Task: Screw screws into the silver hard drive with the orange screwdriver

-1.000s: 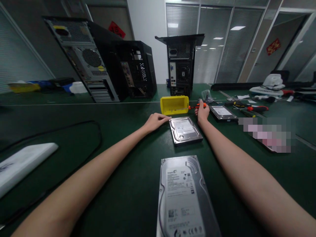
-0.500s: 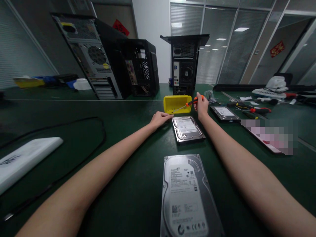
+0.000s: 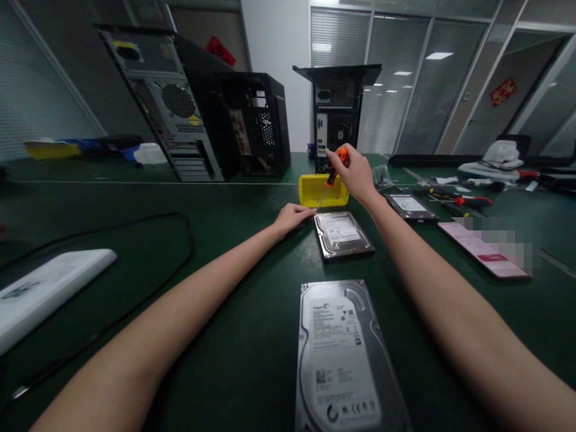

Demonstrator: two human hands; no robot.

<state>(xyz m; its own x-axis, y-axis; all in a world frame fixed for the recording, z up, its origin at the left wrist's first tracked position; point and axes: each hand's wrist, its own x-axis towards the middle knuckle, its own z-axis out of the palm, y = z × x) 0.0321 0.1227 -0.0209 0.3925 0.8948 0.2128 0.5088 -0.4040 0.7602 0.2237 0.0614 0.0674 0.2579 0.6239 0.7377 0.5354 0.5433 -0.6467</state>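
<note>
My right hand [image 3: 357,174] grips the orange-and-black handle of a screwdriver [image 3: 332,177], which slants down to the left. Its tip meets the far left corner of a silver hard drive [image 3: 342,234] lying label up on the table. At that same corner are the fingertips of my left hand [image 3: 293,218], pressed together; whatever is between them is too small to make out. Just behind the drive sits a yellow tray [image 3: 310,191], partly covered by the screwdriver and right hand. Closer to me lies a larger-looking Seagate hard drive [image 3: 339,354], also label up.
Computer cases [image 3: 180,108] stand at the back left, another case [image 3: 338,114] behind the tray. To the right are a third hard drive [image 3: 409,206], a pink phone-like slab [image 3: 486,252] and several hand tools [image 3: 472,201]. A white box [image 3: 58,282] and black cable [image 3: 191,240] lie left.
My right hand has lifted and swung left, tilting the screwdriver steeper and bringing its tip to the drive's corner. My left hand has stayed in place.
</note>
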